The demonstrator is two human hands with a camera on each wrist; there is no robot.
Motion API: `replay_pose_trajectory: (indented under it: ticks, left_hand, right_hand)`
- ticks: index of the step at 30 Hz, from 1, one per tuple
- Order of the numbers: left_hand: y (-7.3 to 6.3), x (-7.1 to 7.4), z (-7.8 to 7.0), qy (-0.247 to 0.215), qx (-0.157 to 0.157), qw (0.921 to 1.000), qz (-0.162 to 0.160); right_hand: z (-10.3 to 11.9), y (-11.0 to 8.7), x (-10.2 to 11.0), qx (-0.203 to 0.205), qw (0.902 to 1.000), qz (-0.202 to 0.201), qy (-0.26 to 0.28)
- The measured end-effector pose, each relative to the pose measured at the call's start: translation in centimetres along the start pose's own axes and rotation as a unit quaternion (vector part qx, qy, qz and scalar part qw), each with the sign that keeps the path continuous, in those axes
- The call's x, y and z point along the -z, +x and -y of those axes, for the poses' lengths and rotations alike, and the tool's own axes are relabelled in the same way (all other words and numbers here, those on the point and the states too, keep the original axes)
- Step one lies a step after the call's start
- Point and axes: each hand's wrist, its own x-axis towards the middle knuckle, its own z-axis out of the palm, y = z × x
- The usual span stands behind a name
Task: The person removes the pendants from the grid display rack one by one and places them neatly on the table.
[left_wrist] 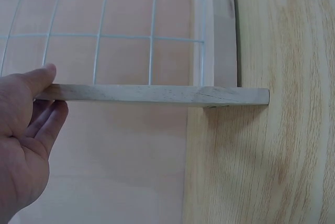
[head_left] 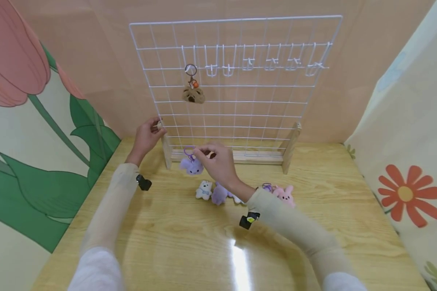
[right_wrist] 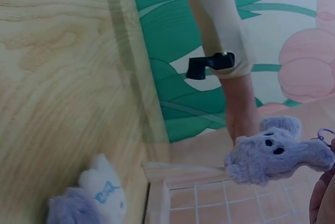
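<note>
My left hand (head_left: 148, 135) grips the top of the left wooden post (head_left: 166, 151) of a white wire grid rack; the left wrist view shows the thumb above the post (left_wrist: 152, 94) and fingers below it. In front of the grid's lower left, my right hand (head_left: 220, 163) pinches a lilac plush keychain (head_left: 192, 166) near its purple ring, and the plush dangles. The right wrist view shows this plush (right_wrist: 272, 153) with its dark eyes, but only the edge of the hand. A brown plush keychain (head_left: 194, 95) hangs by its ring from the leftmost hook.
Several white hooks (head_left: 248, 62) line the upper grid. On the wooden table (head_left: 175, 234) lie a white plush bear (head_left: 204, 190), a purple plush (head_left: 219, 194) and a pink plush (head_left: 285, 195); the right forearm partly covers others. A peach backdrop (head_left: 105, 60) stands behind the rack.
</note>
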Motion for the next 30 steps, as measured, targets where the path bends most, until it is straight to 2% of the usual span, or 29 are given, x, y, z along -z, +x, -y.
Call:
replay_pose_trajectory:
  ticks: [10, 21, 30]
  left_hand:
    - [-0.1, 0.0, -0.2, 0.0, 0.0, 1.0, 0.002]
    - [-0.2, -0.2, 0.0, -0.004, -0.01, 0.9999, -0.003]
    - [-0.2, -0.2, -0.2, -0.001, -0.01, 0.9999, -0.004]
  right_hand:
    - [-1.5, -2.5, -1.2, -0.013, 0.9993, 0.035, -0.01]
    - [-2.5, -4.4, -2.5, -0.041, 0.9975, 0.054, -0.021]
    - [-3.4, -5.6, -3.6, -0.041, 0.9966, 0.066, -0.026]
